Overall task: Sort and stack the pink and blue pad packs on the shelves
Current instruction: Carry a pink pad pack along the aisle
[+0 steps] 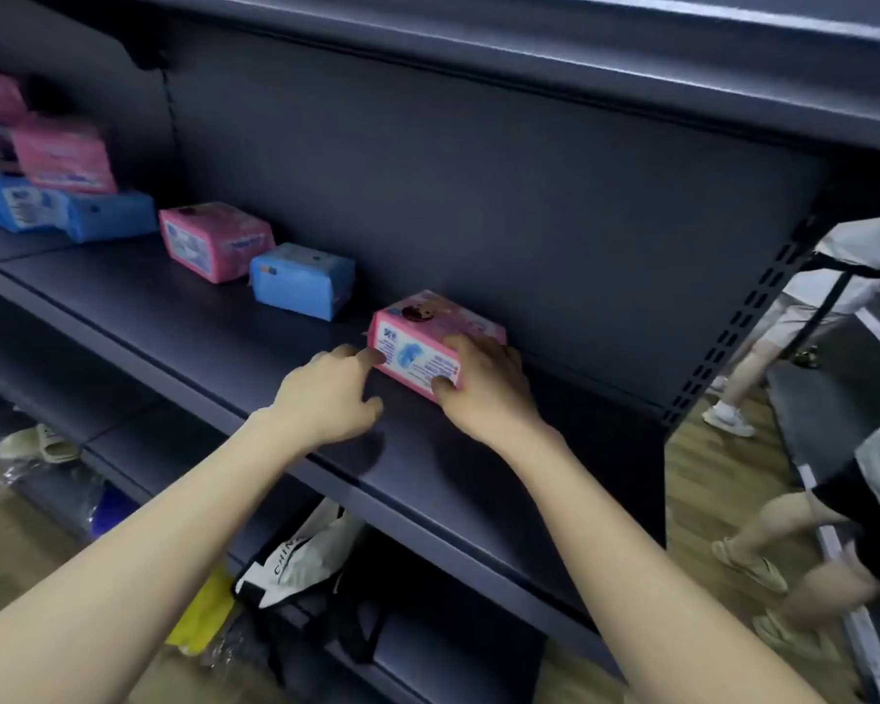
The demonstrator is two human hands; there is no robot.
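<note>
A pink pad pack (417,343) lies on the dark shelf (224,348) near its right end. My right hand (483,383) grips the pack's right side, thumb on its front face. My left hand (331,393) touches the pack's left edge with its fingertips. Further left on the same shelf lie a blue pack (301,282) and another pink pack (214,241). At the far left sits a loose pile: two blue packs (108,215) (16,200) with pink packs (62,155) on top.
The shelf above (631,58) overhangs the work area. Bags (301,556) and a sandal (36,444) lie on the floor under the shelves. To the right, past the shelf's perforated upright (732,343), other people's legs (763,530) stand on the wooden floor.
</note>
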